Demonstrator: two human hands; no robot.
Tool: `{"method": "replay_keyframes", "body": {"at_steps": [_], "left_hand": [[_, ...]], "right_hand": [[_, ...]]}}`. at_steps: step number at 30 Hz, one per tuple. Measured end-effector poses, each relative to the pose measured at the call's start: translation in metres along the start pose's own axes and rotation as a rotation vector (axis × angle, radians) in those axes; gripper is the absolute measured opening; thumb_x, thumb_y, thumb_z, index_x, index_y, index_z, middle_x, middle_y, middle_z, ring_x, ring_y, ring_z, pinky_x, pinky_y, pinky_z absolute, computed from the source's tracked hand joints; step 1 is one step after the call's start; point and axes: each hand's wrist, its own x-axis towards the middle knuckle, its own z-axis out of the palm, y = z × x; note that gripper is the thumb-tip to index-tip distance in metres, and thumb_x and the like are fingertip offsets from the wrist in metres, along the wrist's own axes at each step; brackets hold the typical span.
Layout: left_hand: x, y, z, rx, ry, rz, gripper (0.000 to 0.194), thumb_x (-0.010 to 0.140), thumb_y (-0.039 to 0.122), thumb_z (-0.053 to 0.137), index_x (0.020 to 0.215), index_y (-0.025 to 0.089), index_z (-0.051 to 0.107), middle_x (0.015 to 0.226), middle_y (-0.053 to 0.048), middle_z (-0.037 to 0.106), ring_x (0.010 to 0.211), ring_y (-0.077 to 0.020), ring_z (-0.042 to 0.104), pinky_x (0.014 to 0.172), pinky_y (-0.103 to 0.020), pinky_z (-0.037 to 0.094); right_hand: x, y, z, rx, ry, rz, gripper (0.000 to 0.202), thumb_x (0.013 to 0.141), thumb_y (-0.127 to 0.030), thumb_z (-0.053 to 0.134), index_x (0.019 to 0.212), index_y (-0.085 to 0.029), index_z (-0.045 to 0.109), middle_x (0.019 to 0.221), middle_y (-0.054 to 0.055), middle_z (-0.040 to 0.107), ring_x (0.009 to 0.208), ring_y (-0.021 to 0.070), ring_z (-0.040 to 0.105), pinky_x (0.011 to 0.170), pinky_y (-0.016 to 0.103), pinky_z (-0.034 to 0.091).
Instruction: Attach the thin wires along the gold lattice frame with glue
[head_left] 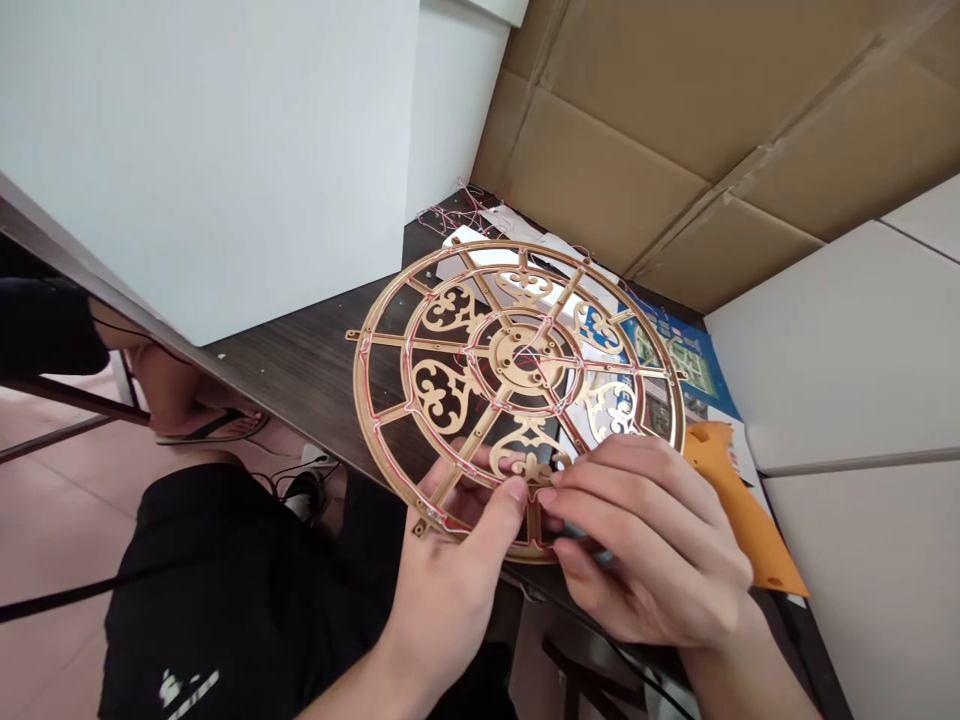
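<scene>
- Frame (pixel 504 352), round and gold-coloured, is being held at a tilt over the near edge of the dark table (pixel 315 340).
- Left hand (pixel 457 585) is clamping the near rim, thumb on top, other fingers beneath.
- Right hand (pixel 652 550) is bending its fingers at the near rings, just beside the left thumb; whether they are pinching anything cannot be told.
- Red-and-white wire (pixel 409 405) is running along the rings.
- Orange sheet (pixel 739 510) is lying to the right.
</scene>
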Motion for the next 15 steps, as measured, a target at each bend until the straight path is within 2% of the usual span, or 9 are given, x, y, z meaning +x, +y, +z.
{"method": "replay_keyframes", "body": {"at_steps": [5, 9, 15], "left_hand": [[-0.0002, -0.0004, 0.0007, -0.019, 0.0, 0.007, 0.009, 0.086, 0.032, 0.08, 0.091, 0.026, 0.077, 0.088, 0.002, 0.077, 0.084, -0.0143, 0.071, 0.081, -0.022, 0.059], [0.0002, -0.0006, 0.0, -0.01, -0.019, -0.015, 0.012, 0.091, 0.038, 0.074, 0.093, 0.027, 0.076, 0.092, 0.003, 0.077, 0.082, -0.0132, 0.069, 0.083, -0.024, 0.057], [0.0002, -0.0017, -0.0011, -0.036, -0.05, 0.006, 0.025, 0.095, 0.049, 0.066, 0.1, 0.027, 0.076, 0.107, -0.001, 0.078, 0.107, -0.02, 0.07, 0.102, -0.034, 0.052]], "right_hand": [[0.0001, 0.0007, 0.0014, 0.008, -0.013, 0.011, 0.018, 0.085, -0.015, 0.064, 0.102, -0.012, 0.07, 0.09, 0.009, 0.074, 0.086, 0.0218, 0.066, 0.078, 0.041, 0.057], [-0.0012, 0.0011, 0.0029, 0.022, 0.012, 0.018, 0.02, 0.085, -0.013, 0.064, 0.104, -0.009, 0.069, 0.09, 0.01, 0.073, 0.087, 0.0222, 0.065, 0.079, 0.04, 0.057], [-0.0008, -0.0024, 0.0035, -0.008, 0.023, 0.028, 0.017, 0.087, -0.015, 0.063, 0.102, -0.009, 0.069, 0.091, 0.01, 0.071, 0.09, 0.0224, 0.063, 0.08, 0.04, 0.056]]}}
